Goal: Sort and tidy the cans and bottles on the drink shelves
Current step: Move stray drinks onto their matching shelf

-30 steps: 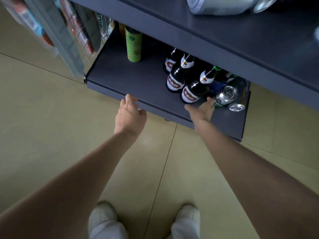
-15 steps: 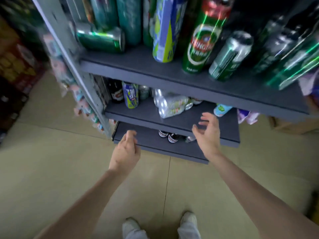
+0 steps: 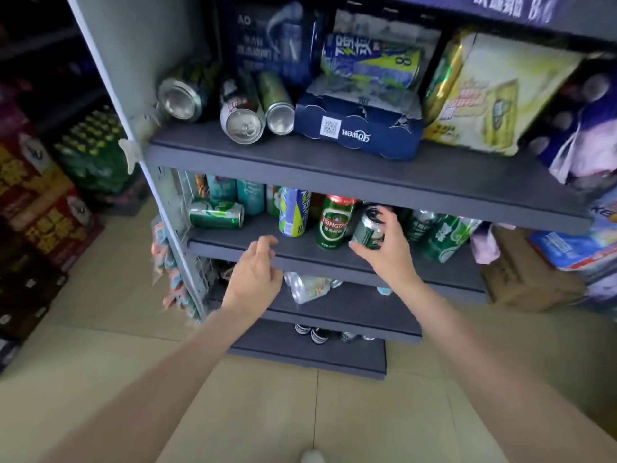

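- Your right hand (image 3: 389, 250) grips a small green can (image 3: 369, 230) on the second shelf (image 3: 334, 262); the fingers curl over the can's top and far side, and the thumb reaches under its lower left edge.
- The small green can leans, its top tilted away from your palm, and it lies inside the curl of the fingers.
- Just left of your right thumb stands a tall green can with a red band (image 3: 335, 222), upright and close to the gripped can; whether the two touch cannot be told.
- Further left of that thumb stands a blue and yellow can (image 3: 293, 212), upright.
- Your left hand (image 3: 255, 277) holds nothing; its fingers are loosely curled and released, with the fingertips over the front edge of the second shelf.
- Beyond and to the left of your left fingertips, a green can on its side (image 3: 216, 213) lies on the same shelf, well apart from them.
- Right of your right hand's knuckles, several green bottles (image 3: 444, 233) lean on the shelf.
- On the shelf above both hands, three cans (image 3: 242, 120) lie on their sides beside a blue multipack carton (image 3: 359, 130).
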The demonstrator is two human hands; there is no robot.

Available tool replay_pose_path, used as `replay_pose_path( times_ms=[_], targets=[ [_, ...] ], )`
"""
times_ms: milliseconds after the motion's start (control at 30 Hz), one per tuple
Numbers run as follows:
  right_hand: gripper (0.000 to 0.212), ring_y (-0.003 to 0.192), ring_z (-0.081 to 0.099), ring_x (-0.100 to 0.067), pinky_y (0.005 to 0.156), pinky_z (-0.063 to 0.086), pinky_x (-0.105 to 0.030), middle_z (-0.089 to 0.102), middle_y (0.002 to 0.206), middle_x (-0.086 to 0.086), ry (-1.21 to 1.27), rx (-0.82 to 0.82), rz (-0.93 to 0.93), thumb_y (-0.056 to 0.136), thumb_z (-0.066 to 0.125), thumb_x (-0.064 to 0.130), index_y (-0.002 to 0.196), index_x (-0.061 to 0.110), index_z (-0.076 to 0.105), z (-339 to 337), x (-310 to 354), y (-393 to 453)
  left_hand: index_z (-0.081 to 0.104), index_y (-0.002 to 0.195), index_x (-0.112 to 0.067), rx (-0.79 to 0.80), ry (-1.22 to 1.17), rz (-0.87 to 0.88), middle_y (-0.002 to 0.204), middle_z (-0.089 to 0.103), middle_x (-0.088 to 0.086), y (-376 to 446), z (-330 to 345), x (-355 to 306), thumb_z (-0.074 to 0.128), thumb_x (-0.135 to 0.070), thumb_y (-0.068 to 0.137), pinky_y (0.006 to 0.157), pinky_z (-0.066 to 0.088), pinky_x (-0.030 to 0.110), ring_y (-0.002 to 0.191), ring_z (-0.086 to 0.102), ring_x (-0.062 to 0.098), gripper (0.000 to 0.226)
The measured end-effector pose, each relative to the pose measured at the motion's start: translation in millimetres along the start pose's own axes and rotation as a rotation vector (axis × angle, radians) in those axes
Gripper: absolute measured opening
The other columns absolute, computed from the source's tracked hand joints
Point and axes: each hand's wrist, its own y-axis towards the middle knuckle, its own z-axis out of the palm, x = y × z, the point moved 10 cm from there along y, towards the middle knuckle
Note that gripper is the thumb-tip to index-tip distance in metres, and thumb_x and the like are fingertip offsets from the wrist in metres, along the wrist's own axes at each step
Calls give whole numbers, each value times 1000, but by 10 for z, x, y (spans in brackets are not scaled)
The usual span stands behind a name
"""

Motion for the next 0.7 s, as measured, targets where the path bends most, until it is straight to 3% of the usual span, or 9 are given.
replay_pose_path(
  times_ms=[100,167,233,300,400,467,567,700],
  targets=[
    [84,131,38,-16,108,31,-22,39,143,-4,207,-12,119,75,77,14,143,8,28,322,-127,168,44,123,-3,-30,-56,-77,110,51,7,-47,77,124,48,3,84,78,35,21,101,52,25,39],
    [82,121,46,-16,102,35,-15,46,132,-4,281,-84,152,73,79,13,140,6,31,513,-144,295,44,122,-3,-47,-54,-127,103,51,6,-66,49,262,48,2,85,77,36,22,97,54,25,38],
    [84,118,50,-24,99,37,-18,49,131,-11,308,-179,206,71,80,15,138,2,32,637,-196,429,45,122,-5,-64,-22,-165,100,52,8,-80,-22,386,48,2,85,76,39,30,93,54,27,38],
    [87,124,46,-26,97,32,-16,45,138,-15,344,-236,304,72,79,17,140,0,28,720,-272,554,46,122,-9,-63,35,-180,100,53,8,-95,-100,486,48,1,85,70,36,28,86,53,24,39],
    [96,139,28,-28,114,21,-29,26,151,-19,260,-228,365,77,76,25,145,-5,15,815,-346,736,49,120,-10,-72,44,-205,99,52,6,-119,-212,630,48,4,83,71,40,31,83,53,26,40],
    [96,143,18,-27,115,13,-27,16,155,-18,194,-220,384,81,72,23,146,-5,8,820,-362,750,50,118,-10,-73,32,-228,99,54,10,-155,-246,713,48,5,82,74,47,40,84,56,33,39],
    [84,136,31,-29,107,23,-26,30,147,-19,149,-240,353,79,72,14,142,-5,20,786,-340,692,51,115,-10,-58,25,-246,101,54,11,-197,-224,797,48,4,81,73,49,46,84,57,33,36],
    [66,116,48,-31,94,37,-30,42,131,-20,169,-229,402,75,72,6,130,-2,36,852,-481,335,51,116,-9,-42,7,-303,104,52,7,-175,-95,887,48,2,83,72,47,36,83,54,26,35]
  ],
)
